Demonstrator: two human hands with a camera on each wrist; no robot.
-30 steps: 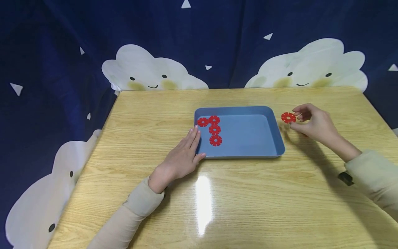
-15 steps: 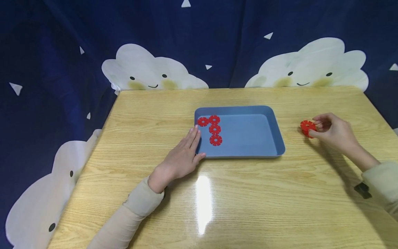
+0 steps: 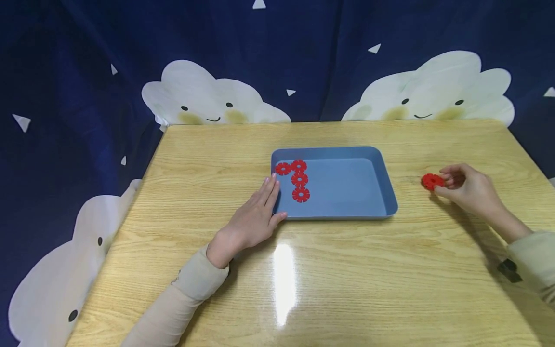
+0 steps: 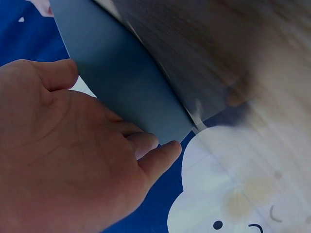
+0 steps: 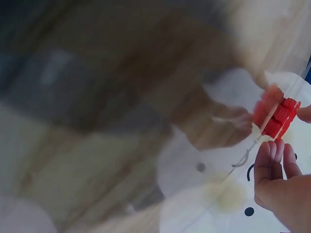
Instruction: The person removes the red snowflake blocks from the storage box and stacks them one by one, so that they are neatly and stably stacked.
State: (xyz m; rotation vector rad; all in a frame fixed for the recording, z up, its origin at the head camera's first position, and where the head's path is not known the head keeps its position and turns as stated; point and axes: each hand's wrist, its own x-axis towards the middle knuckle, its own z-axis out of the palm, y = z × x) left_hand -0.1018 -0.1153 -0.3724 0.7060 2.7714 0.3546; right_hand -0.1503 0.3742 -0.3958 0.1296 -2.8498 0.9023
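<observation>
A shallow blue tray [image 3: 347, 190] stands on the table. At its left end several red slotted discs [image 3: 301, 194] lie flat in a bent line, edge to edge. My left hand [image 3: 249, 221] rests along the tray's left wall with straight fingers; in the left wrist view the fingers [image 4: 160, 158] lie against the blue wall. To the right of the tray, my right hand [image 3: 470, 189] pinches a red slotted disc [image 3: 432, 181] by its edge between thumb and fingertips. That disc sits at a small red stack [image 5: 279, 119], seen side-on in the right wrist view.
The wooden table [image 3: 347, 279] spreads around the tray, with a bright reflection in front. Behind it hangs a dark blue curtain [image 3: 312, 53] with white clouds. A shiny table surface [image 5: 121, 160] mirrors the hand in the right wrist view.
My right hand has moved right and toward me, away from the tray, then lowered the red slotted disc onto the stack. The left hand and the discs in the tray have stayed put.
</observation>
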